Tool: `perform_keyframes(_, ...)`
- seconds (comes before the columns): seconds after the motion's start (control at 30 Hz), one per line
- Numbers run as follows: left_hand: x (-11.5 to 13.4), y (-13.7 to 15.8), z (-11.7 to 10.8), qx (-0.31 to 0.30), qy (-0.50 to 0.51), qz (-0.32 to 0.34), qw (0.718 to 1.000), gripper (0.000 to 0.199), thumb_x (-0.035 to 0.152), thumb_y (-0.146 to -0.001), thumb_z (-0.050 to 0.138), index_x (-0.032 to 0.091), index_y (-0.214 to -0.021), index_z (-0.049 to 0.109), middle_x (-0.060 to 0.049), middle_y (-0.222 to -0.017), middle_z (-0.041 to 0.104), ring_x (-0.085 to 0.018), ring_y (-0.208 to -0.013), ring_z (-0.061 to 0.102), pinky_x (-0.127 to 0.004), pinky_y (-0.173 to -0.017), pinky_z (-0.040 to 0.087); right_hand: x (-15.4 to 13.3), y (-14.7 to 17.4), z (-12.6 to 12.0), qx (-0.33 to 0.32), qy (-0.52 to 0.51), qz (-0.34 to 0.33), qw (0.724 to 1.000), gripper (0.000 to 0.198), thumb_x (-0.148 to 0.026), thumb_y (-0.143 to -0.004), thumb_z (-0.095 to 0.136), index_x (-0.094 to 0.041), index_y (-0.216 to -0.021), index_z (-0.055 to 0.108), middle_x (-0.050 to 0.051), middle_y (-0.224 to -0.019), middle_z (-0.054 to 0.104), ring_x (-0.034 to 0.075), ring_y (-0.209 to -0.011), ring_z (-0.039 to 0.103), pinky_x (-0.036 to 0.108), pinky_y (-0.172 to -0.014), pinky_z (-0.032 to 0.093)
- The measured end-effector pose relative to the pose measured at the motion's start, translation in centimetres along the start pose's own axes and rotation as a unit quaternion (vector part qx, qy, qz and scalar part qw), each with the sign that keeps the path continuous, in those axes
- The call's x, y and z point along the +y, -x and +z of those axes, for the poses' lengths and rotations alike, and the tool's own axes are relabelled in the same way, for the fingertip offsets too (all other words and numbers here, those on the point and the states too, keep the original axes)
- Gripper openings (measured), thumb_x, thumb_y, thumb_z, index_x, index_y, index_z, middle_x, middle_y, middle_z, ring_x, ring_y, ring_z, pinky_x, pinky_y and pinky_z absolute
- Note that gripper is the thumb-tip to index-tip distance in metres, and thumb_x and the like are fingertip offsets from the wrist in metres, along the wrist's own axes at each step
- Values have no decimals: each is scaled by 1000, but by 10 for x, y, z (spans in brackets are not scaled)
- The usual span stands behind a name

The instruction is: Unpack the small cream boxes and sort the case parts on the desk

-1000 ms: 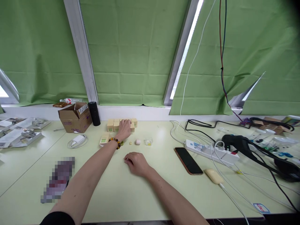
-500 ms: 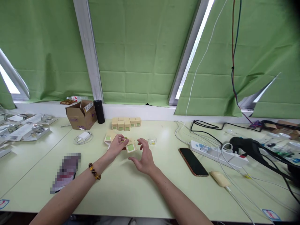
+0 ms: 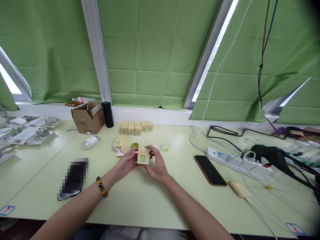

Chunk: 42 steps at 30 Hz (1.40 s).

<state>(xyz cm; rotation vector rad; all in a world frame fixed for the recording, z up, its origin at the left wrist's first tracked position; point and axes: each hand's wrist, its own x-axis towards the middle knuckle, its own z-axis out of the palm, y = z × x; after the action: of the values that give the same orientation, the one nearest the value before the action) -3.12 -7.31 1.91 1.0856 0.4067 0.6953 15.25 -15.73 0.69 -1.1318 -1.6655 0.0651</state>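
A small kraft cardboard box point(image 3: 143, 156) with a green window on its face is held up above the table. My left hand point(image 3: 126, 163) grips its left side, and my right hand point(image 3: 158, 166) closes on its right side with thumb and fingers. Just behind the held box sits a small green case point(image 3: 135, 145). To the left of that, an opened kraft box point(image 3: 120, 145) lies with a flap out. Right of my right hand's fingers is a small clear plastic piece point(image 3: 165, 147) with a bit of yellow.
Several kraft boxes point(image 3: 137, 128) stand in rows at the back. A carton point(image 3: 88, 119), black cylinder point(image 3: 107, 114) and coiled white cable point(image 3: 90, 142) are on the left. To the right are a phone point(image 3: 210, 170), power strip point(image 3: 237, 162), pale mouse point(image 3: 239, 189) and cables.
My right hand has closed in from the side onto the kraft box, which my left hand alone held before. The box has turned upright toward me, uncovering the green case behind it.
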Motion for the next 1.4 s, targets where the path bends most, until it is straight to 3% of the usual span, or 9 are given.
perform_keyframes(0.17, 6, 5, 7, -91, 2, -34, 995, 56, 53, -92, 67, 21, -137, 60, -18, -142, 63, -35, -125, 66, -54, -108, 50, -2, 1, 1, 14, -3, -6, 1000, 75, -26, -88, 69, -28, -153, 32, 15, -145, 55, 28, -104, 62, 48, -83, 59)
perform_keyframes(0.3, 11, 8, 10, -102, 13, -17, 995, 62, 49, -86, 77, 18, -137, 62, -20, -144, 61, -38, -129, 62, -54, -107, 51, -6, -1, 0, 20, -14, -21, 999, 76, -26, -91, 68, -29, -156, 28, 16, -152, 51, 30, -117, 61, 49, -91, 59)
perform_keyframes(0.43, 11, 7, 10, -60, -10, 31, 998, 60, 46, -87, 78, 18, -137, 62, -20, -143, 62, -37, -131, 60, -50, -105, 52, -9, -3, -1, 13, -40, -2, 999, 80, -26, -92, 68, -28, -158, 24, 17, -162, 40, 31, -128, 57, 50, -94, 59)
perform_keyframes(0.57, 4, 3, 7, 65, -123, 104, 985, 64, 44, -83, 82, 21, -138, 59, -17, -144, 60, -33, -133, 57, -45, -104, 54, -9, -3, 0, 14, -71, 38, 997, 75, -28, -92, 67, -29, -156, 28, 16, -159, 41, 30, -125, 58, 49, -92, 60)
perform_keyframes(0.63, -1, 3, 5, 130, -229, 164, 951, 64, 39, -80, 84, 24, -137, 58, -15, -144, 58, -32, -134, 54, -44, -104, 54, -8, -3, 0, 22, -86, 53, 995, 70, -30, -94, 65, -30, -155, 31, 15, -157, 44, 29, -125, 58, 48, -92, 60)
perform_keyframes(0.7, -5, 4, 4, 154, -342, 234, 897, 61, 34, -82, 81, 27, -138, 56, -13, -142, 57, -30, -133, 54, -45, -104, 54, -6, -3, 0, 32, -100, 64, 992, 66, -33, -96, 63, -29, -154, 32, 16, -153, 47, 28, -124, 58, 48, -93, 60)
perform_keyframes(0.87, -5, 10, 2, 137, -547, 394, 725, 60, 21, -92, 69, 28, -147, 48, -14, -132, 57, -30, -127, 55, -50, -107, 51, -6, -4, 0, 24, -133, 86, 987, 55, -40, -102, 55, -28, -151, 35, 15, -138, 61, 27, -124, 62, 45, -94, 60)
perform_keyframes(0.97, -1, 12, 1, 133, -599, 445, 653, 60, 12, -92, 64, 26, -147, 47, -15, -128, 58, -31, -122, 56, -52, -104, 52, -7, -3, 0, 12, -151, 72, 986, 54, -44, -103, 54, -28, -151, 36, 14, -132, 65, 26, -119, 65, 44, -93, 60)
perform_keyframes(1.4, 4, 14, 4, 128, -658, 501, 548, 58, -4, -86, 50, 23, -137, 50, -13, -117, 56, -29, -114, 57, -51, -98, 55, -11, 0, 4, 31, -125, 51, 990, 49, -37, -104, 52, -29, -151, 37, 13, -128, 65, 25, -114, 66, 43, -89, 62)
